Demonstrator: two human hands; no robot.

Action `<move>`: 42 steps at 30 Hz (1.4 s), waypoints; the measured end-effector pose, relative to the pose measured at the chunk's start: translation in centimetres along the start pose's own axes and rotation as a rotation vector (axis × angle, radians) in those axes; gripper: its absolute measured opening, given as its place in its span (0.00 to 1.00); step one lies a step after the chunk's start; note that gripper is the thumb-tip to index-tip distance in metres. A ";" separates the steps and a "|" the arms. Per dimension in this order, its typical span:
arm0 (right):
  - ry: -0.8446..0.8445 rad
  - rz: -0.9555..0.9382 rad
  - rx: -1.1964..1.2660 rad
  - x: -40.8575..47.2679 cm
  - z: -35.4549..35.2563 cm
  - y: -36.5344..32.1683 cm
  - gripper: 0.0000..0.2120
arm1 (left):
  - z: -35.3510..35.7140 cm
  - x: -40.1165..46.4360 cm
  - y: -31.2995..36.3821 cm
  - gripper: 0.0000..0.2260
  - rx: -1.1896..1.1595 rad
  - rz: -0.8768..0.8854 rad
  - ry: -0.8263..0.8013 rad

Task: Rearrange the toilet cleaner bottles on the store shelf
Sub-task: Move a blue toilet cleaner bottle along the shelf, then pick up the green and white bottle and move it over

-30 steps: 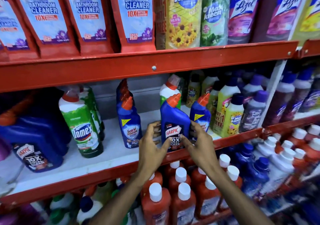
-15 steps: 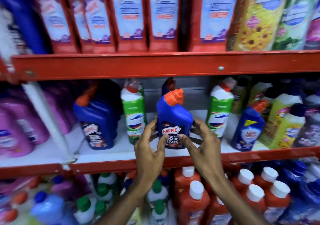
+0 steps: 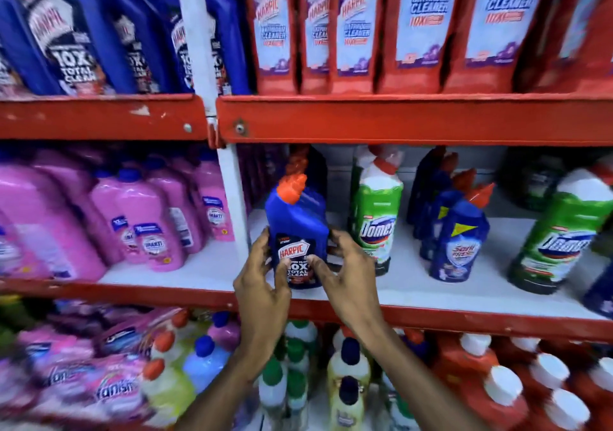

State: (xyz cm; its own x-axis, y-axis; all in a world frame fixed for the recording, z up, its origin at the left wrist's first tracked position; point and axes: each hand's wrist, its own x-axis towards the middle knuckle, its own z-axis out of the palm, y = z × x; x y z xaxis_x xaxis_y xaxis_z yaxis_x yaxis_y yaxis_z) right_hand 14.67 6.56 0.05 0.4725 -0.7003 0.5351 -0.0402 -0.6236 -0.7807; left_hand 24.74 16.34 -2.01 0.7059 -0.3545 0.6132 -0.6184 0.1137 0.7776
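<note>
A: Where is the blue Harpic bottle [image 3: 296, 228] right now?

B: Standing upright on the white shelf [image 3: 398, 289] of the middle tier, between the fingers of both hands. The left hand [image 3: 262, 286] has its thumb across the label's lower edge and its fingers [image 3: 262, 245] curled on the bottle's left side. The right hand [image 3: 348, 276] mirrors it, thumb on the label front, fingers [image 3: 338, 241] wrapped on the right side. Both sets of fingers are pinching the bottle.

A: What sits beside those fingers?

B: Just right of the right fingers stands a green Domex bottle [image 3: 376, 218], and further right a blue Sani Fresh bottle [image 3: 459, 241]. Left of the left fingers rises a white upright post [image 3: 234, 198], with pink bottles [image 3: 149, 218] beyond it. Below the wrists runs the shelf's red front edge [image 3: 464, 321].
</note>
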 end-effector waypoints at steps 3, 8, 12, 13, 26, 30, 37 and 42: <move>0.000 0.026 -0.051 -0.3 1.2 0.2 0.22 | -0.2 -0.1 -1.7 0.23 0.032 -0.021 -0.047; 0.027 -0.018 -0.120 -1.0 1.2 0.2 0.25 | 0.0 -0.3 -2.8 0.27 0.130 -0.020 -0.088; 0.030 -0.069 -0.273 -2.3 -0.8 0.5 0.31 | 0.0 -1.3 -1.4 0.31 0.244 0.176 -0.021; 0.047 -0.098 -0.350 -2.6 -1.7 0.6 0.32 | 0.2 -1.5 -0.9 0.32 0.298 0.264 -0.018; 0.242 -0.125 -0.892 -5.2 -19.0 6.4 0.34 | 12.6 -6.1 7.3 0.34 0.555 0.754 -0.259; 0.334 -0.005 -0.730 -5.8 -23.9 8.7 0.31 | 17.5 -8.1 9.5 0.33 0.344 0.789 -0.409; 0.355 0.196 -0.402 -3.9 -28.6 11.5 0.31 | 26.3 -9.2 13.2 0.31 0.069 0.256 -0.694; 0.317 0.289 -0.378 -1.9 -29.4 14.0 0.29 | 31.0 -8.5 13.6 0.33 -0.051 0.030 -0.656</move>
State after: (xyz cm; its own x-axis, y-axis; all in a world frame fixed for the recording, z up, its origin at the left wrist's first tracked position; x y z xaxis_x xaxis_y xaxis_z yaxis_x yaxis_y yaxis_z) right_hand -12.68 -11.05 -2.34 0.1110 -0.8944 0.4334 -0.4680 -0.4317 -0.7711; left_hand -0.38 -7.92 -0.95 0.3219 -0.8407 0.4353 -0.6057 0.1705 0.7772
